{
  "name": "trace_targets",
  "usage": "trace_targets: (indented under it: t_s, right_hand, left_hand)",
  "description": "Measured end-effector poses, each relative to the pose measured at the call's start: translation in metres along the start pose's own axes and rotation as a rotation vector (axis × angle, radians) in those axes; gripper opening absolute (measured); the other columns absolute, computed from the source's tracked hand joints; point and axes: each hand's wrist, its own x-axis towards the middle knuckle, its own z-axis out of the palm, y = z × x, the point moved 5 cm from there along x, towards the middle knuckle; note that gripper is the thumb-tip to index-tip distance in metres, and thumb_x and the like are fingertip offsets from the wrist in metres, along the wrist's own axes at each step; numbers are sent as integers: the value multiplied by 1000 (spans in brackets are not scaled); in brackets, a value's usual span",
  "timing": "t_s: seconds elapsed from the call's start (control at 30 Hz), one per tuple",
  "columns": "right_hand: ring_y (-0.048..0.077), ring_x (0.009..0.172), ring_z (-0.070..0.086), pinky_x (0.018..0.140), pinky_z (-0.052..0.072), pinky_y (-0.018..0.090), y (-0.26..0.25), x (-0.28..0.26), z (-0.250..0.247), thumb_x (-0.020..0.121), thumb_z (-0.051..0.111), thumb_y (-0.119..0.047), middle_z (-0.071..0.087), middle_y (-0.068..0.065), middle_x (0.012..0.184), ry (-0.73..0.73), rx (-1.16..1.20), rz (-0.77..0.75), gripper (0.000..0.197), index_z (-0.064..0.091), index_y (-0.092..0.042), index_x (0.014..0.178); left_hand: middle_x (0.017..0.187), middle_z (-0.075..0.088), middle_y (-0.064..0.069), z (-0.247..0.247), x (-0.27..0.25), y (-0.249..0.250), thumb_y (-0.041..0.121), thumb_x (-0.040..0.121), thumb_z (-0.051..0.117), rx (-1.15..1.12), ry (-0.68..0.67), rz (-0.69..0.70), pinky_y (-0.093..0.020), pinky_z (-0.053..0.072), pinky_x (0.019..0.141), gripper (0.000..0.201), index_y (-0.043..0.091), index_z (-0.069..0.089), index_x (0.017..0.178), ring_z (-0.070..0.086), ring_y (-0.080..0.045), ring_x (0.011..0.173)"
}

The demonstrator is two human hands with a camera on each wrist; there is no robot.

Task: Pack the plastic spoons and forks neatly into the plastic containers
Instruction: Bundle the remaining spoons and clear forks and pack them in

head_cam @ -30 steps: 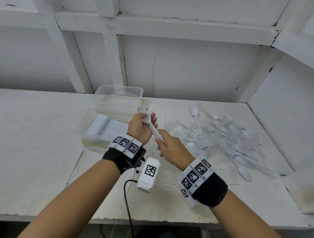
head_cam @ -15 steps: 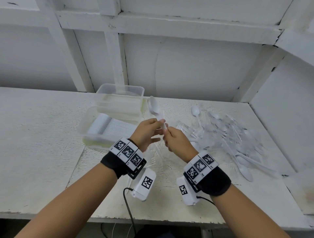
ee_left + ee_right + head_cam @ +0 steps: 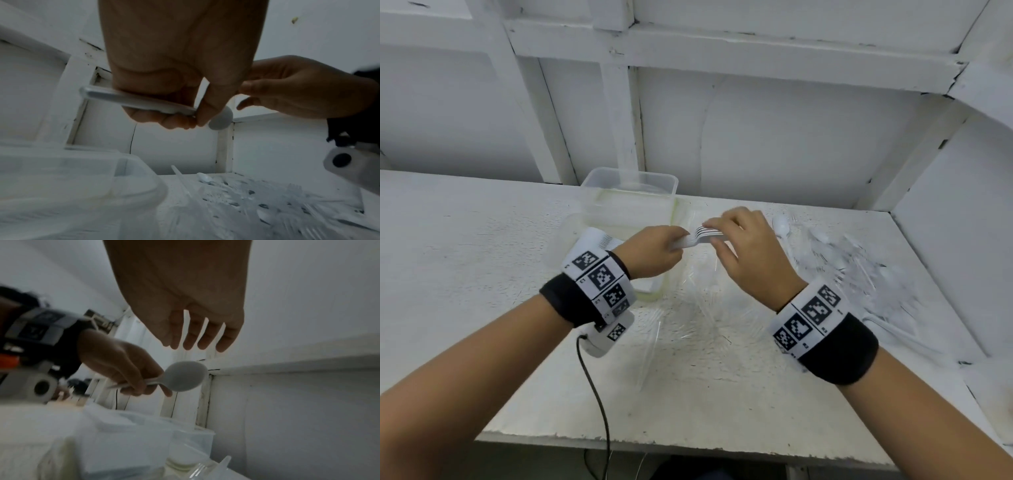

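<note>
Gripping a spoon (image 3: pixel 185 376) handle, left hand (image 3: pixel 654 251) curls beside open-fingered right hand (image 3: pixel 746 253).

Plain work nook, looks like packing or storeroom corner, not home kitchen. My counter (image 3: pixel 482 274) is rough board painted white, paint chipped along front edge. Behind it, bare white wall panels (image 3: pixel 774 137) framed by white wooden beams (image 3: pixel 619 113), cracks and dark scuffs at joints. Side panel (image 3: pixel 955 222) boxes counter in at right. Bulk heap of disposable plastic cutlery (image 3: pixel 859 270) loose on counter, clear plastic tubs (image 3: pixel 626 181) beside it. Tracking bands (image 3: pixel 599 277) with printed markers on my wrists, cable (image 3: pixel 595 394) trailing off front edge.
</note>
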Motion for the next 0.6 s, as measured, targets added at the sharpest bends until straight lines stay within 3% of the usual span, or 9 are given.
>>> trace_targets:
  t_s: [0.1, 0.17, 0.27, 0.37, 0.43, 0.5, 0.6]
  right_hand:
    - [27, 95, 60, 70, 48, 38, -7, 7, 15, 83, 44, -28, 66, 2, 102, -46, -229, -144, 34, 68, -15, 103]
    - [24, 98, 63, 71, 50, 39, -12, 10, 30, 83, 47, -29, 68, -1, 100, -114, -297, -203, 32, 69, -16, 102]
    - [22, 84, 66, 67, 49, 38, -14, 13, 48, 74, 74, -26, 69, -3, 87, -222, -320, -177, 21, 70, -17, 93]
    - [25, 89, 61, 69, 43, 38, -20, 20, 57, 85, 65, -25, 66, 2, 95, -322, -299, -159, 19, 67, -15, 101]
    - [24, 104, 54, 78, 39, 38, -22, 26, 64, 95, 49, -28, 60, 2, 111, -422, -257, -114, 27, 60, -16, 116]
    - [21, 113, 47, 86, 38, 36, -22, 32, 70, 98, 42, -32, 55, -1, 121, -493, -245, -53, 32, 53, -20, 125]
    - [22, 114, 47, 90, 40, 37, -19, 42, 83, 98, 42, -31, 55, 0, 123, -553, -170, 49, 33, 53, -19, 126]
  left_hand:
    - [108, 62, -8, -3, -2, -7, 8, 90, 48, 9, -32, 26, -25, 40, 79, 43, 10, 44, 132, 57, -25, 100]
    - [90, 60, -1, -4, -3, -10, 7, 89, 50, -12, -53, 53, -21, 38, 65, 44, 8, 37, 131, 57, -17, 79]
    - [79, 55, 6, -6, -4, -17, 5, 87, 51, -41, -46, 76, -13, 35, 56, 42, 6, 33, 125, 49, -3, 64]
    - [88, 62, -2, -9, -8, -27, 5, 88, 52, -37, -45, 86, -14, 39, 59, 40, 6, 34, 123, 54, -14, 71]
    - [99, 64, -5, -15, -11, -36, 10, 89, 55, -33, -58, 65, -22, 45, 72, 40, 9, 37, 124, 58, -20, 86]
    - [106, 61, -1, -26, -13, -53, 19, 89, 58, -54, -28, 17, -25, 43, 84, 41, 14, 40, 126, 55, -17, 98]
    - [108, 61, -3, -56, -13, -93, 21, 94, 52, -175, 185, -134, -23, 41, 77, 31, 15, 49, 123, 54, -16, 96]
